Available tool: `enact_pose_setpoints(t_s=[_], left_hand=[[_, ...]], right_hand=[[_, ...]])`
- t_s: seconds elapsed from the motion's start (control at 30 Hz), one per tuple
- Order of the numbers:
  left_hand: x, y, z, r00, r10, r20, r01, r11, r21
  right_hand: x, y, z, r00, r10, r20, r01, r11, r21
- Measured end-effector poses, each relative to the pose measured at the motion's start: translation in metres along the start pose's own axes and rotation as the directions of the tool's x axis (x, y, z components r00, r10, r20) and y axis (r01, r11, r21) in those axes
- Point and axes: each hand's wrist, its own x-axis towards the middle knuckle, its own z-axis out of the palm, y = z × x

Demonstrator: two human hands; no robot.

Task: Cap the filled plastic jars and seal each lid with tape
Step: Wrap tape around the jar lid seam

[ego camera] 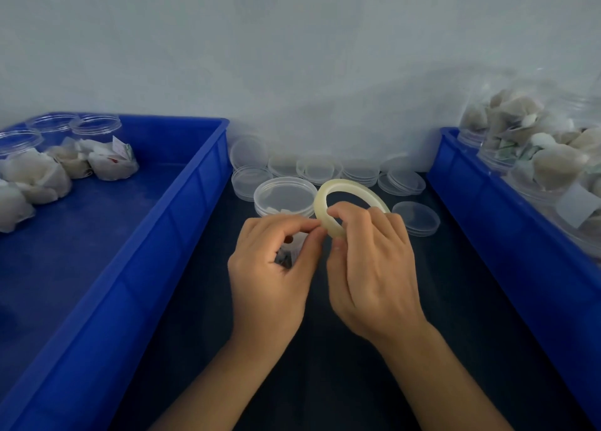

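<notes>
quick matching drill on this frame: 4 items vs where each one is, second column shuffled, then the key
Items
1. tape roll
2. capped jar
3. spare lids
4. open filled jars

Places
A. in the right blue bin
B. gripped in the right hand
C. stacked along the wall between the bins
D. on the dark table, just beyond the left hand

Pairs: 1-B, 2-D, 3-C, 4-A
</notes>
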Motion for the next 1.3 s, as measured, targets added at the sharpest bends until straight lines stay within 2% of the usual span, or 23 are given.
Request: enact_pose_setpoints(t_s=[0.2,0.57,0.73,0.97,1.17,1.3], left_hand=[[-0.0012,0.0019,0.0003,0.997,-0.057,0.041,0.060,0.997,-0.052],[0.0006,0.0004,-0.0001,0.997,0.008,0.073,0.003,0.990,-0.141],[-0.0001,0.0008,0.0010,0.998,-0.005,0.055,0.015,0.984,-0.175],[-0.0005,0.0050,0.0032,0.987,-0.159,-0.016,0.146,0.940,-0.310],[0.0010,0.0014,0.0011,0.985,-0.170,-0.021,0.159,0.953,-0.257],[0.0017,0.0017,-0.0018,0.992,-0.122,-0.034,0.110,0.964,-0.241]], right_hand=[[0.0001,0.0004,-0.0010,1.000,-0.019,0.013,0.019,1.000,-0.017],[0.0009,0.0023,-0.0031,0.998,0.013,0.057,-0.012,1.000,-0.027],[0.0015,0.0034,-0.0047,0.998,0.026,0.053,-0.024,0.999,-0.036],[0.0021,-0.0008,-0.0043,0.996,0.075,0.044,-0.075,0.997,-0.007],[0.0016,0.0020,-0.0065,0.995,0.058,0.085,-0.056,0.998,-0.024],[0.0029,0.0030,-0.0079,0.993,0.044,0.111,-0.040,0.998,-0.040]])
